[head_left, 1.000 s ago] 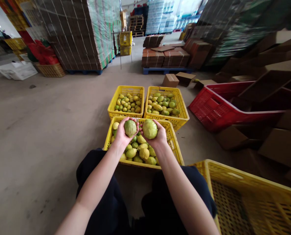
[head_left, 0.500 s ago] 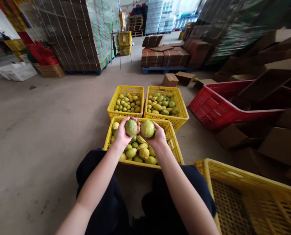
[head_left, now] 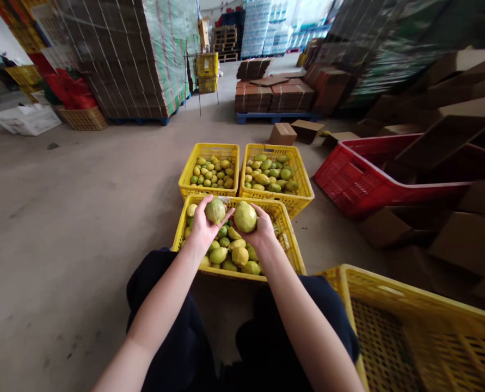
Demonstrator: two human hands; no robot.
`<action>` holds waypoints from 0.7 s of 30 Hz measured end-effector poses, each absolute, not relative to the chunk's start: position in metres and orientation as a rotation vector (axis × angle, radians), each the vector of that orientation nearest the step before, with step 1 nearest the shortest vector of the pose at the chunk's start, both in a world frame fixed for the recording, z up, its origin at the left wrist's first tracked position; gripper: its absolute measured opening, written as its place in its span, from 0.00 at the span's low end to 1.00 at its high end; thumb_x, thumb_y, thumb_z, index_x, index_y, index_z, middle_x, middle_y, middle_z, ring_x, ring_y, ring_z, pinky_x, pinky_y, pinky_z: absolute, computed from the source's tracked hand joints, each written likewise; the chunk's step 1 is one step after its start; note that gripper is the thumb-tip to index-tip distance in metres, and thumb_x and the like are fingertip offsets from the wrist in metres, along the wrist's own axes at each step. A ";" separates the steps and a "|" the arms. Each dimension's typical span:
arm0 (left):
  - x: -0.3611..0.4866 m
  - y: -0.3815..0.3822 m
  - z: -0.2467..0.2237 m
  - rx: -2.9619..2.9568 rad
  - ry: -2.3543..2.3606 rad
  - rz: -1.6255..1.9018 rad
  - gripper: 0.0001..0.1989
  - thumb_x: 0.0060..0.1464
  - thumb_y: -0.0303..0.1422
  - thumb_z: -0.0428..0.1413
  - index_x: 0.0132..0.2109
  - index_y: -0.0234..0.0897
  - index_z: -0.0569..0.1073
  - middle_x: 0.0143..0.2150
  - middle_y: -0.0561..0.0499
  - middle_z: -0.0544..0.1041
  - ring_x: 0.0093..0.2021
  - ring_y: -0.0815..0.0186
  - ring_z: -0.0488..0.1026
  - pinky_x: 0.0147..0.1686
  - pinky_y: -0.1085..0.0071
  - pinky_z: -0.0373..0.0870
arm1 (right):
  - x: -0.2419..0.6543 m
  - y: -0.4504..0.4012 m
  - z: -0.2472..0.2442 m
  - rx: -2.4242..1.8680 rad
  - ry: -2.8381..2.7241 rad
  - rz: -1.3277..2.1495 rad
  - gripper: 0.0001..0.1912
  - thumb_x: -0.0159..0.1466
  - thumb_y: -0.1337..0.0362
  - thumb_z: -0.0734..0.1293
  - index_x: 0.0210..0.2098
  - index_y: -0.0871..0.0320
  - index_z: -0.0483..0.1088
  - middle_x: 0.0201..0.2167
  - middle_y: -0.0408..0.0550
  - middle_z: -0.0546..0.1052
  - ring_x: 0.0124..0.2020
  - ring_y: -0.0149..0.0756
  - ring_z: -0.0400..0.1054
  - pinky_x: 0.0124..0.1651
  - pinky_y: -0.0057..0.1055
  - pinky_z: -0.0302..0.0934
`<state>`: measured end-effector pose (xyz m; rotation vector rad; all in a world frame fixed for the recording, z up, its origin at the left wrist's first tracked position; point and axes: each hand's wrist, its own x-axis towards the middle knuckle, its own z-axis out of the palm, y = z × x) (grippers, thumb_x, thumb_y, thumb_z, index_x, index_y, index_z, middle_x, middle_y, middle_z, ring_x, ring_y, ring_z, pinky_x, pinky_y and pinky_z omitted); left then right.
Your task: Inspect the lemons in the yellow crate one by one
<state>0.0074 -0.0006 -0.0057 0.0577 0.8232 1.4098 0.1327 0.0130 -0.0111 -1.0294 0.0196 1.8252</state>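
My left hand is closed around a dull green lemon, thumb on top and fingers beneath. In my right hand rests a larger yellow-green lemon, gripped from the right side. Both fruits are held close together, a small gap between them, above the near yellow crate. That crate contains several lemons, from green to yellow; my hands hide part of them.
Beyond stand two yellow crates, the left with smaller lemons and the right with larger ones. A yellow crate is at my right knee. Farther right are a red crate and cardboard boxes. Flattened cartons lie on a blue pallet.
The left lemon has turned and shifted slightly left, its tip now pointing down, and my left fingers have spread a little. The right lemon has rotated slightly in my right hand.
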 end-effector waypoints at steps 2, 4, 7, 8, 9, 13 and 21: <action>0.008 0.000 -0.007 0.046 0.841 1.376 0.05 0.52 0.35 0.57 0.33 0.40 0.69 0.28 0.52 0.73 0.31 0.66 0.73 0.41 0.65 0.75 | 0.133 0.014 -0.012 -1.037 -0.007 1.844 0.09 0.63 0.63 0.60 0.28 0.56 0.68 0.17 0.43 0.74 0.24 0.38 0.72 0.28 0.35 0.69; 0.008 0.001 -0.009 0.046 0.866 1.330 0.06 0.56 0.35 0.51 0.34 0.38 0.71 0.29 0.50 0.74 0.30 0.65 0.73 0.37 0.67 0.75 | 0.132 0.014 -0.013 -1.031 -0.024 1.854 0.08 0.62 0.64 0.60 0.28 0.56 0.68 0.17 0.44 0.74 0.24 0.38 0.72 0.28 0.34 0.69; 0.008 0.003 -0.010 0.029 0.888 1.288 0.11 0.58 0.31 0.46 0.36 0.36 0.73 0.30 0.49 0.76 0.29 0.66 0.73 0.33 0.69 0.74 | 0.130 0.014 -0.014 -1.038 0.000 1.801 0.08 0.63 0.65 0.61 0.27 0.56 0.67 0.16 0.41 0.73 0.23 0.36 0.72 0.29 0.32 0.69; 0.008 0.004 -0.011 0.014 0.892 1.291 0.11 0.58 0.31 0.46 0.37 0.36 0.73 0.30 0.49 0.76 0.28 0.66 0.73 0.32 0.70 0.73 | 0.129 0.014 -0.015 -1.050 0.016 1.774 0.08 0.63 0.65 0.61 0.27 0.56 0.67 0.15 0.41 0.73 0.23 0.35 0.71 0.29 0.31 0.69; 0.008 0.004 -0.012 0.001 0.890 1.305 0.11 0.59 0.31 0.46 0.37 0.36 0.73 0.30 0.49 0.76 0.28 0.67 0.74 0.32 0.71 0.73 | 0.128 0.014 -0.015 -1.064 0.032 1.753 0.09 0.63 0.65 0.61 0.26 0.56 0.66 0.14 0.40 0.72 0.22 0.35 0.71 0.29 0.31 0.70; 0.005 0.003 -0.013 -0.071 0.775 1.325 0.14 0.60 0.36 0.45 0.40 0.34 0.73 0.31 0.46 0.76 0.30 0.65 0.74 0.32 0.70 0.75 | 0.126 0.014 -0.016 -1.080 0.081 1.731 0.10 0.64 0.66 0.58 0.27 0.56 0.66 0.15 0.39 0.72 0.21 0.34 0.70 0.28 0.31 0.70; 0.006 0.001 -0.006 -0.091 0.788 1.354 0.07 0.54 0.33 0.53 0.40 0.37 0.70 0.30 0.47 0.75 0.31 0.64 0.75 0.33 0.70 0.76 | 0.123 0.006 -0.010 -0.991 -0.021 1.732 0.05 0.61 0.63 0.65 0.30 0.57 0.69 0.19 0.41 0.75 0.20 0.32 0.70 0.27 0.29 0.70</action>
